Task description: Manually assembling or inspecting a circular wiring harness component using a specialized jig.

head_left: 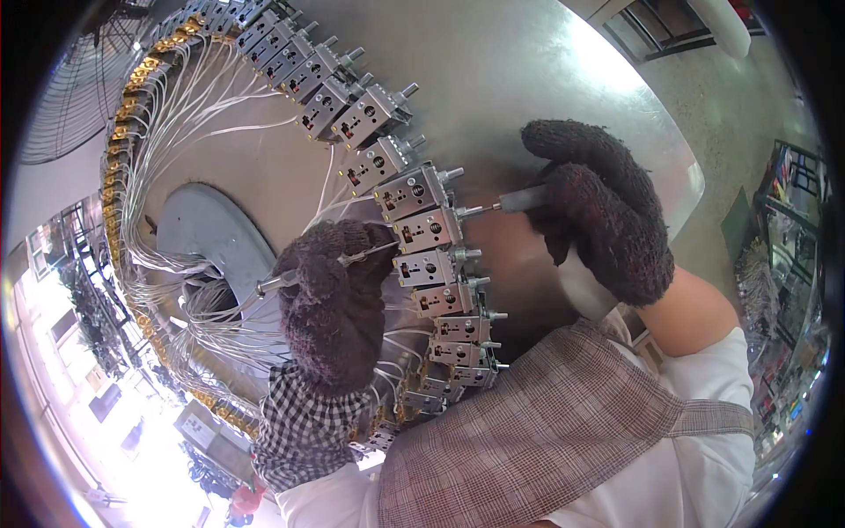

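Note:
My left hand (pixel 330 304), in a dark knitted glove, is closed around a slim metal tool (pixel 356 257). Its thin tip reaches the inner side of one small metal switch-like box (pixel 426 231) in a curved row. My right hand (pixel 607 207), gloved the same way, grips a grey cylindrical tool (pixel 521 200) whose thin end meets or nearly meets the threaded post (pixel 473 211) on the outer side of that box. Whether the tip touches the post I cannot tell. The glove hides the rest of this tool. Neighbouring boxes (pixel 410 192) stand close on both sides.
Many white wires (pixel 154 185) run from the boxes to brass-coloured terminals (pixel 113 176) along the ring's far left. A grey curved hub (pixel 207 220) rises inside the ring. Shiny metal table (pixel 493 70) lies beyond the boxes. A wire-guarded fan (pixel 66 114) stands far left, cluttered shelves (pixel 797 220) at right.

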`<state>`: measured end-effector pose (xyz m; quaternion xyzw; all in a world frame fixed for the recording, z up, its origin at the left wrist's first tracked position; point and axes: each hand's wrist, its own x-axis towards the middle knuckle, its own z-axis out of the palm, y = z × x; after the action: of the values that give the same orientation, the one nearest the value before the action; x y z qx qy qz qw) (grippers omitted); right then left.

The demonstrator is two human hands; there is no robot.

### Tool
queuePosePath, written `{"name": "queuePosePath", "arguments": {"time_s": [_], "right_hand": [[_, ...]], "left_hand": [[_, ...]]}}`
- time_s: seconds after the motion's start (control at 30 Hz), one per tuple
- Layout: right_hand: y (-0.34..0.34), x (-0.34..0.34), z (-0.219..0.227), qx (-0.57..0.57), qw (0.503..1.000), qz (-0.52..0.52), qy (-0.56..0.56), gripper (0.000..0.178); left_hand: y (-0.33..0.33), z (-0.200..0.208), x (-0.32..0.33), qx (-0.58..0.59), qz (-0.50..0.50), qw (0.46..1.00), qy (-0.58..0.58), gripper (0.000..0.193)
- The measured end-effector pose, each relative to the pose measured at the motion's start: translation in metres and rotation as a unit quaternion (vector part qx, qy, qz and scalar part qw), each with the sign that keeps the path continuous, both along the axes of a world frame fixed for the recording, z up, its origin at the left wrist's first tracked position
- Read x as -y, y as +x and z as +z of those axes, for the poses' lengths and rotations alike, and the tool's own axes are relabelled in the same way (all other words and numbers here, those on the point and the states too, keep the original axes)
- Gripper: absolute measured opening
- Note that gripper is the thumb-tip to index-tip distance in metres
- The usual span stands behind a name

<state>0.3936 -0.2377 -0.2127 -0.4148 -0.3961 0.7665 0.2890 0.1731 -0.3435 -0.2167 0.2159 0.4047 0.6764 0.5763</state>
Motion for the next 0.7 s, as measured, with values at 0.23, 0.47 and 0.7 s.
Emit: {"name": "queuePosePath", "arguments": {"time_s": [0.23, 0.47, 0.7], "right_hand": [[-0.018, 0.021, -0.003, -0.009, 1.0, -0.012, 0.018, 0.032], [-0.021, 0.043, -0.046, 0.022, 0.957, 0.044, 0.287, 0.032], [-0.035, 0.055, -0.018, 0.033, 0.993, -0.029, 0.108, 0.03]], "left_hand": [[-0.006, -0.015, 0.014, -0.01, 0.004, 0.999, 0.03, 0.028], [-0.016, -0.026, 0.028, 0.039, -0.005, 0.999, 0.009, 0.032], [-0.017, -0.022, 0.034, 0.067, 0.053, 0.996, -0.017, 0.034]]}}
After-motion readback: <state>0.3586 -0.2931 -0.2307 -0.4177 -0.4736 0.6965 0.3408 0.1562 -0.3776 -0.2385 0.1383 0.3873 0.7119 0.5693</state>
